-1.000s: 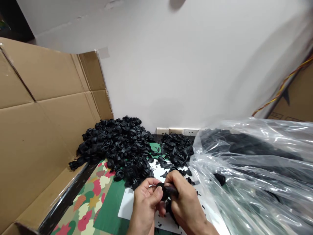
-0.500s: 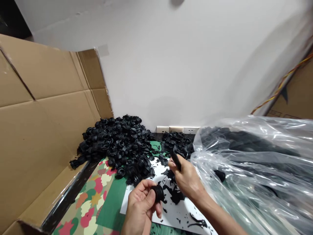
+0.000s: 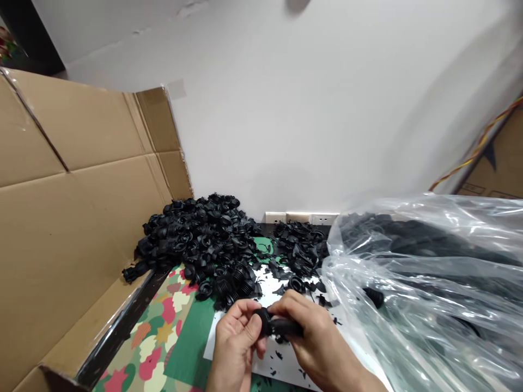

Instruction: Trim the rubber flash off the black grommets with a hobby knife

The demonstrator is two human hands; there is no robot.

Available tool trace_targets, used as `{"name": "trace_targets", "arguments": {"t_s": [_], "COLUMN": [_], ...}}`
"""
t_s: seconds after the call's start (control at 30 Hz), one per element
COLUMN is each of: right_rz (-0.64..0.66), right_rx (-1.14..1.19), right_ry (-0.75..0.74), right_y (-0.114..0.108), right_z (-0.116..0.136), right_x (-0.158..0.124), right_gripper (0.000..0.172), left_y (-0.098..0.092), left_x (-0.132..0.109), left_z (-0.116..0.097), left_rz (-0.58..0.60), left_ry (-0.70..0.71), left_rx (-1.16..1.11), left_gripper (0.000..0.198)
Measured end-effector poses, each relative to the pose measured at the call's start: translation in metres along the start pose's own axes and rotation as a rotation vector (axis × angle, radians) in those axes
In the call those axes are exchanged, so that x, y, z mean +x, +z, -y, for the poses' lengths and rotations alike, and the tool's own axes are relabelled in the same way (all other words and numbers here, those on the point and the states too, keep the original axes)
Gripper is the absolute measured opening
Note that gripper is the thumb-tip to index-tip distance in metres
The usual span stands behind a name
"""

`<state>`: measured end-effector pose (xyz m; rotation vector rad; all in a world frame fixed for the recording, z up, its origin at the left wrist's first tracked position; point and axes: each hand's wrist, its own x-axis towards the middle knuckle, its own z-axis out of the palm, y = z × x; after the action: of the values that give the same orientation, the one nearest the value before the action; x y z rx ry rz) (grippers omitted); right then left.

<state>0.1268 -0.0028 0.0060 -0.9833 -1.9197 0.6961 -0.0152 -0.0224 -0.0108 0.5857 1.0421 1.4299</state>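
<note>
Low in the middle, my left hand [image 3: 235, 343] pinches a black ribbed rubber bellows [image 3: 265, 320] between thumb and fingers. My right hand [image 3: 312, 332] is closed around a dark, slim handheld tool [image 3: 288, 328], whose end meets the bellows; its tip is hidden, so its kind does not show. Behind my hands rises a large heap of similar black rubber bellows [image 3: 204, 234]. To the right of that heap lies a pile of thin black rubber scraps [image 3: 300, 245]. Smaller scraps are scattered over the white sheet [image 3: 229, 326] beneath my hands.
A cardboard box [image 3: 102, 201] with tall walls stands on the left. At right, a clear plastic bag [image 3: 408, 294] holds more black parts. Power sockets [image 3: 302, 219] line the base of the white wall [image 3: 286, 109]. Patterned paper [image 3: 159, 337] covers the table's left side.
My right hand has come down and left from above the scraps, bringing the tool against the bellows. The left hand still holds the bellows in nearly the same place. The view has shifted slightly.
</note>
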Motion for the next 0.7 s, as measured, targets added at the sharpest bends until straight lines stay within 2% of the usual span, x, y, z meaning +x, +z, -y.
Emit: {"name": "trace_targets", "arguments": {"t_s": [0.2,0.3,0.37,0.5,0.57,0.7], "right_rz": [0.065,0.069,0.026,-0.195,-0.235,-0.167], "right_rx": [-0.480,-0.554,-0.473,-0.217,-0.160,0.065], "right_ry": [-0.273,-0.324,-0.224,0.304,0.409,0.521], "right_y": [0.005,0.008,0.006,-0.013,-0.025,-0.030], "right_z": [-0.005,-0.003,-0.004,-0.015,-0.020,-0.019], "right_x": [-0.003,-0.001,0.002,0.013,0.017,0.013], "right_gripper": [0.024,0.021,0.019,0.010,0.017,0.020], "left_y": [-0.002,-0.003,-0.003,-0.005,-0.006,-0.006], "left_x": [0.003,0.003,0.000,-0.006,-0.006,-0.001], "left_z": [-0.003,-0.005,-0.007,-0.010,-0.011,-0.012], "left_rz": [-0.030,-0.029,0.013,0.147,0.151,0.144], "left_ry": [0.186,0.236,0.210,0.019,-0.040,-0.121], "left_rx": [0.197,0.334,0.346,0.177,0.061,-0.099], "left_gripper": [0.025,0.017,0.017,0.026,0.027,0.024]}}
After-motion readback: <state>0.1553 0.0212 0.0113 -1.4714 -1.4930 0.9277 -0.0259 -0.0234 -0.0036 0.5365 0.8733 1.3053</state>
